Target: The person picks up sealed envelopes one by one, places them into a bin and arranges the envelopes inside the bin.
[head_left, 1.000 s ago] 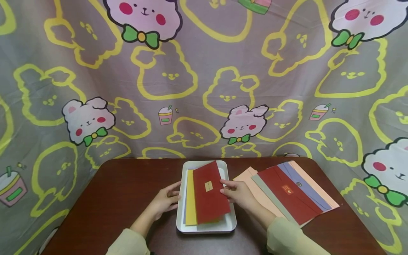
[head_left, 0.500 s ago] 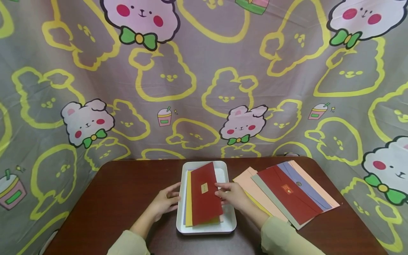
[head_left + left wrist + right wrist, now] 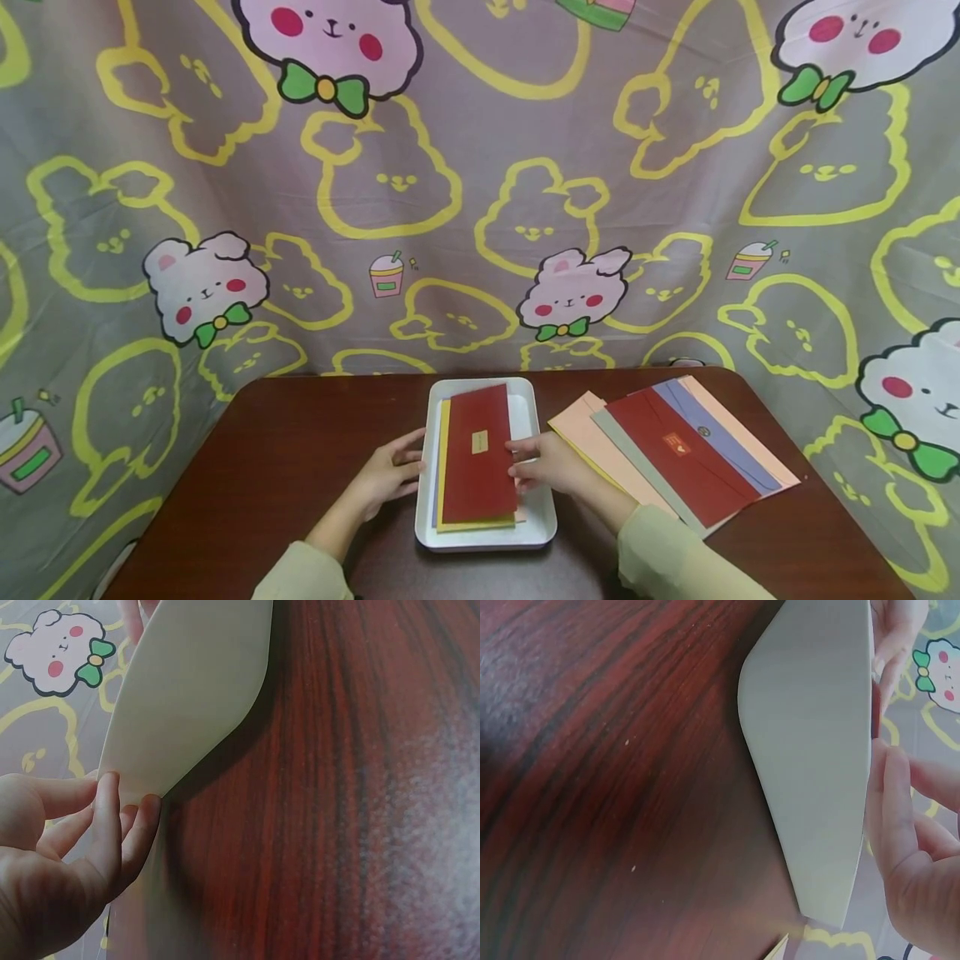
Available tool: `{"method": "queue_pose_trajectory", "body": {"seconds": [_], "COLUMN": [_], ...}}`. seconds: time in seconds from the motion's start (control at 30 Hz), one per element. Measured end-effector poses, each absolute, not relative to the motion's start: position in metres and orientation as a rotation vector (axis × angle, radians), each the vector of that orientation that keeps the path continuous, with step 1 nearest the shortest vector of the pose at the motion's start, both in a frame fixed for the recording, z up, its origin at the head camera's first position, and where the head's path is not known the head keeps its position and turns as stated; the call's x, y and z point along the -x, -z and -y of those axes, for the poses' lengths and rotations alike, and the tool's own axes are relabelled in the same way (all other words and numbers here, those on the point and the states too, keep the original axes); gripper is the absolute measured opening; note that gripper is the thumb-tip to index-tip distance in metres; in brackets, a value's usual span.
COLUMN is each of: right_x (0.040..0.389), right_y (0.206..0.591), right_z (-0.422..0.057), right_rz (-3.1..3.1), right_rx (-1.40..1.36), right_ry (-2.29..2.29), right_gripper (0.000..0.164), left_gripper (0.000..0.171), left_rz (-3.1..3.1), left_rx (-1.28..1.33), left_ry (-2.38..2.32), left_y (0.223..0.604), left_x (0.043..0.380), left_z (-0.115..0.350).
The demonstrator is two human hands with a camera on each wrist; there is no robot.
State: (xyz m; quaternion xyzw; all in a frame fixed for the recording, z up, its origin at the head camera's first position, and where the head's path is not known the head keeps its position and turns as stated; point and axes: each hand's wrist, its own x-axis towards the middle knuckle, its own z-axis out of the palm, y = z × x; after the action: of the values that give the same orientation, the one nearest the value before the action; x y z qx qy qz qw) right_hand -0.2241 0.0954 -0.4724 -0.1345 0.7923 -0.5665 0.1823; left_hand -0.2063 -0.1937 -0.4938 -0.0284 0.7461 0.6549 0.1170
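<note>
Head view: your red envelope (image 3: 476, 483), bearing a small pale-gold label (image 3: 480, 442), lies in the white tray (image 3: 532, 533) at the middle of the bench (image 3: 277, 467), on top of a yellow envelope (image 3: 487, 523) whose left and near margins show. Your right hand (image 3: 558, 462) holds the red one by its right long edge, fingers bent at that border; your left hand (image 3: 390, 475) rests its loosely spread fingertips against the tray's left wall. Expect the envelope to prove light and thin, a fairly stiff paper that would flex through the middle and crease under a hard pinch; its face may slide easily over the one beneath. The long edges, near mid-length, look the best hold. Its long axis runs near to far, roughly parallel to the tray's, with the label set lengthwise along it; which end is the top, you cannot tell. Just beside the tray, to the right, a fan of envelopes (image 3: 652, 425) in peach, grey-green, red and blue spreads across the bench.
</note>
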Motion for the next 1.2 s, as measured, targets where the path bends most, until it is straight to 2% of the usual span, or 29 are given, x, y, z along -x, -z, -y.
{"method": "queue_pose_trajectory", "body": {"seconds": [0.83,1.2], "right_x": [0.227,0.224], "right_y": [0.45,0.436], "right_z": [-0.107,-0.128], "right_rz": [-2.312,-2.349], "right_rx": [0.547,0.593], "right_ry": [1.446,1.385], "right_gripper": [0.036,0.035], "left_gripper": [0.057,0.057], "left_rz": [-2.208,-2.206], "left_rx": [0.116,0.121], "left_ry": [-1.886,-1.889], "left_y": [0.491,0.494], "left_x": [0.207,0.205], "left_z": [0.194,0.194]}}
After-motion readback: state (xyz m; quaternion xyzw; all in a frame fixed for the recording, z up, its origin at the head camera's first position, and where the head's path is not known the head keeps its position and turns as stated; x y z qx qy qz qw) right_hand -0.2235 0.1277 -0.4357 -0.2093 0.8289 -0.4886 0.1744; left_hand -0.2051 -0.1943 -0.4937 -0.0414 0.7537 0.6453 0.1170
